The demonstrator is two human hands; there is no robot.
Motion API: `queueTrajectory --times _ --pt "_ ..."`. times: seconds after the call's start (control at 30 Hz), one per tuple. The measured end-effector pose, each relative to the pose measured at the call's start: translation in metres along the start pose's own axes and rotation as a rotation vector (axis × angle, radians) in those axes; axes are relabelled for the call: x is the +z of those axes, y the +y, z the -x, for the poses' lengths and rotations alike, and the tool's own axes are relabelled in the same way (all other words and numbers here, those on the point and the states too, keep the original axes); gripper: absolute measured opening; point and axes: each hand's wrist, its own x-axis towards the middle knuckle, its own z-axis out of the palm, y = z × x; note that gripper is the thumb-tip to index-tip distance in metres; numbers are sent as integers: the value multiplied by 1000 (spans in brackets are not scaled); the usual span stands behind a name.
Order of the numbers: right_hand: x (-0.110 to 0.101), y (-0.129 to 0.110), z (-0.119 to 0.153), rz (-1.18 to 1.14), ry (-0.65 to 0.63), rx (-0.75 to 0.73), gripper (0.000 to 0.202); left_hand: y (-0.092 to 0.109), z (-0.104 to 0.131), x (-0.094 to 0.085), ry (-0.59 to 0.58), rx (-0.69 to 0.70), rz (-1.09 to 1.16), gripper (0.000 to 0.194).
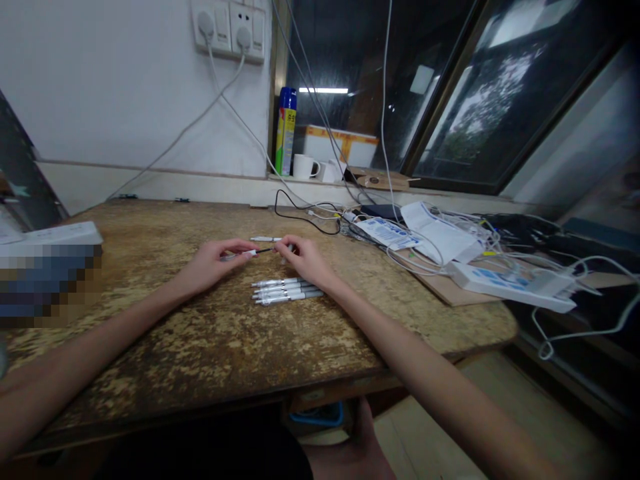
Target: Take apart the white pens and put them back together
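Note:
My left hand (pixel 220 262) pinches a white pen barrel (pixel 249 254) above the worn wooden table (pixel 200 340). A thin dark refill (pixel 265 250) spans from the barrel's open end to my right hand (pixel 300 255), whose fingertips are closed on its far end. Behind my hands one white pen (pixel 264 239) lies alone on the table. Nearer to me, just below my right hand, several white and grey pens (pixel 283 291) lie side by side in a row.
Cables, papers (pixel 440 233) and a white power strip (pixel 510 285) crowd the table's right side. A white box (pixel 65 235) stands at the left edge. On the sill are a spray can (pixel 285 133) and a white mug (pixel 303 166).

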Motion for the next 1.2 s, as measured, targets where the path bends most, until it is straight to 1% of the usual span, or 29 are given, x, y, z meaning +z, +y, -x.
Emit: queueTrajectory --times 0.13,0.2,0.27,0.4,0.5,0.6,0.63,0.7,0.77,0.9,1.0,1.2 --pt "1 -3 2 22 -1 -37 25 0 0 0 6 8 -23 43" --pt "0 -3 2 22 -1 -49 23 0 0 -1 3 12 -32 42" --pt "-1 -3 2 31 -18 -57 25 1 0 -1 0 15 -45 42" --pt "-1 -4 3 72 -52 -40 37 2 0 -1 -16 22 -55 42" --pt "1 -3 2 22 -63 23 45 4 1 0 -28 15 -66 42" --pt "4 4 -2 -139 -41 184 55 5 1 1 -22 3 -71 43" --pt "4 6 -4 -189 -21 230 53 5 1 1 -15 -3 -69 43" --pt "3 10 -7 -250 36 266 39 5 1 0 4 -21 -62 43" --pt "0 11 -9 -275 101 241 24 5 1 -1 20 -36 -54 43" --pt "-4 9 -10 -323 203 195 18 5 1 -3 35 -47 -56 45" --pt "-2 8 -10 -337 208 182 18 6 1 -3 41 -48 -57 45" --pt "3 7 -9 -339 155 151 19 1 0 -1 29 -38 -46 41"
